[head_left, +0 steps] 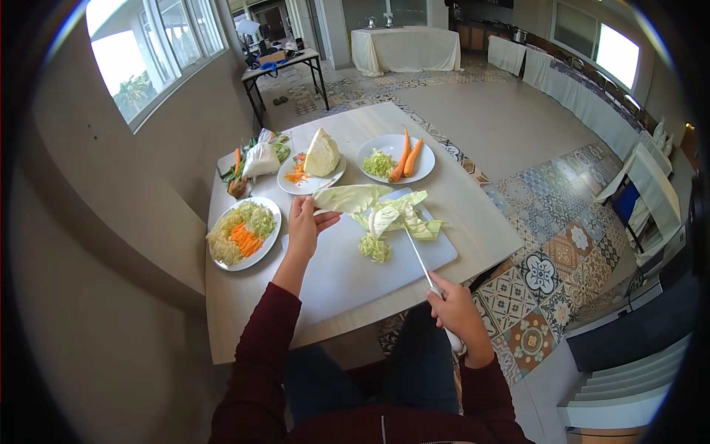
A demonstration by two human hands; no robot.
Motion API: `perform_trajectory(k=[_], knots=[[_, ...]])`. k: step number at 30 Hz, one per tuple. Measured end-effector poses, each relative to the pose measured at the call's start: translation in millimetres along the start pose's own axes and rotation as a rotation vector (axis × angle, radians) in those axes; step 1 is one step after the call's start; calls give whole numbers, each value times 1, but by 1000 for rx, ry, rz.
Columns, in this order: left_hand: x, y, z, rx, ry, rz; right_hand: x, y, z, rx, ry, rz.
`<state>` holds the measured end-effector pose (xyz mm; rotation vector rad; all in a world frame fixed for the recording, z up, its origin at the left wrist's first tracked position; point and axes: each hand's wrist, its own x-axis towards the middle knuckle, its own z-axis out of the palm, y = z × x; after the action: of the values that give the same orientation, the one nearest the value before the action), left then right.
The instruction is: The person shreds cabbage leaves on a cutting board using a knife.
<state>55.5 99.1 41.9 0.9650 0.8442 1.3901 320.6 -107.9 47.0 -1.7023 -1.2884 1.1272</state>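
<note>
My left hand [307,220] grips the near end of a pale green cabbage leaf [351,198], lifted above the white cutting board [336,277]. In my right hand [452,307] is the white handle of a knife [418,255]. Its blade points away from me, and the tip reaches several loose cabbage leaves [421,224] at the far right of the board. A small heap of shredded cabbage [375,249] lies on the board, left of the blade. The left hand's fingertips are partly hidden behind the leaf and hand.
A plate [275,247] of shredded vegetables sits at the left. Behind the board stand a plate [336,180] with a cabbage wedge [322,154] and grated carrot, and a plate [425,172] with carrots [413,157] and shredded cabbage. A white bag [261,160] lies among vegetables at the back left.
</note>
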Motion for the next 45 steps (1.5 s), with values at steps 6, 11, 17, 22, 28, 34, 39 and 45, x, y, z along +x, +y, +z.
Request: perform_trajectory(k=[6, 11, 17, 22, 28, 34, 39, 45], knots=[[-62, -12, -46, -56, -2, -170, -17, 26, -3, -236, 63, -172], [-100, -10, -60, -78, 17, -255, -48, 14, -4, -224, 71, -72], [-128, -7, -77, -76, 72, -335, -55, 14, 16, -29, 89, -35], [-138, 2, -91, 285, 60, -357, -56, 6, 30, -18, 47, -76], [-117, 28, -80, 1203, -35, 91, -59, -19, 35, 14, -163, 18], [-108, 8, -24, 1576, -243, 305, -43, -21, 47, -18, -226, 23], [-110, -29, -28, 1681, -279, 393, -37, -21, 49, -36, -210, 23], [-104, -22, -51, 1504, -592, 569, -42, -24, 43, -31, -172, 72]])
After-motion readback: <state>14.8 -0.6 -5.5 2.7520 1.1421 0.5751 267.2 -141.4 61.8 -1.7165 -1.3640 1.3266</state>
